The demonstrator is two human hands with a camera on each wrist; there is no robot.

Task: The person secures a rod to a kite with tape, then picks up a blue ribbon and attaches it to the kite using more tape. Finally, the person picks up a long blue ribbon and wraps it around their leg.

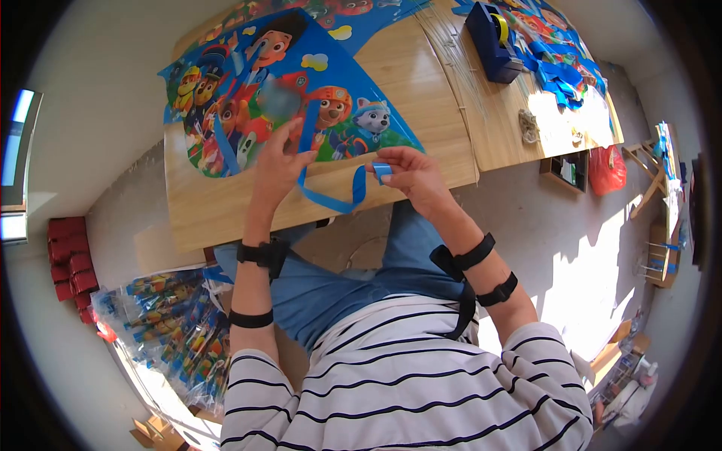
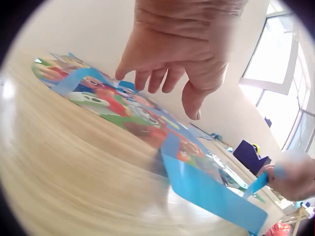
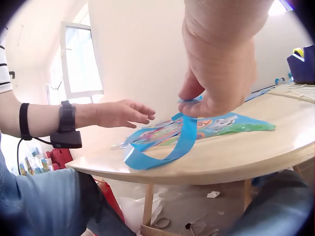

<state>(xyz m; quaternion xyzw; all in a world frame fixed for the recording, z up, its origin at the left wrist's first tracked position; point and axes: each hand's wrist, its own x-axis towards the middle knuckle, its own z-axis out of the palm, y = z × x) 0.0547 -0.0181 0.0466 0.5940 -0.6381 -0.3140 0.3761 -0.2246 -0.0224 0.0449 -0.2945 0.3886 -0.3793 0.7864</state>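
Observation:
A blue ribbon (image 1: 331, 201) loops down from the right hand (image 1: 418, 180), which pinches its end between thumb and fingers. In the right wrist view the ribbon (image 3: 162, 162) hangs in a wide curl below the right hand (image 3: 221, 73). The left hand (image 1: 277, 167) hovers over the printed cartoon sheet (image 1: 374, 118), fingers spread and holding nothing in the left wrist view, where the left hand (image 2: 177, 54) is above the sheet and ribbon (image 2: 206, 189). More blue ribbon (image 1: 224, 146) lies across the sheet's left part.
A dark blue tape dispenser (image 1: 492, 45) stands at the table's back right, near thin clear sticks (image 1: 451, 45) and a pile of blue ribbon (image 1: 560, 79). A twine bundle (image 1: 529, 126) lies near the right edge. Packed bags (image 1: 177, 323) are at lower left; a red bag (image 1: 606, 171) hangs at right.

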